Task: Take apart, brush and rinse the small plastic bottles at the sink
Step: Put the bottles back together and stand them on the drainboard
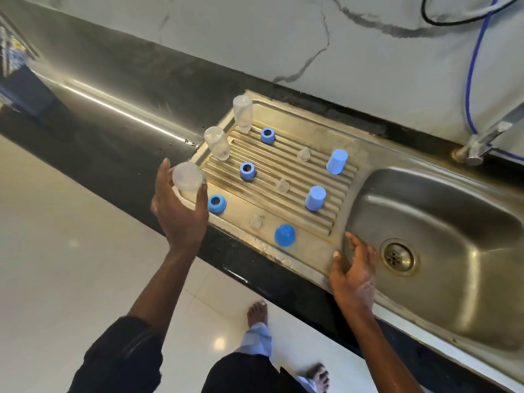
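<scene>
Left hand: grips a clear bottle over the near-left corner of the drainboard, at the counter edge.
Right hand: fingers relaxed and spread, resting on the near rim of the basin.
Drainboard: second bottle and third bottle inverted along its left edge. Blue rings, clear teats and blue caps, three of each, stand well apart with bare ribbed steel between.
Surround: black counter, marble wall, pale tiled floor.

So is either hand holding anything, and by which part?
The left hand grips a clear bottle round its body; the right hand holds nothing.
</scene>
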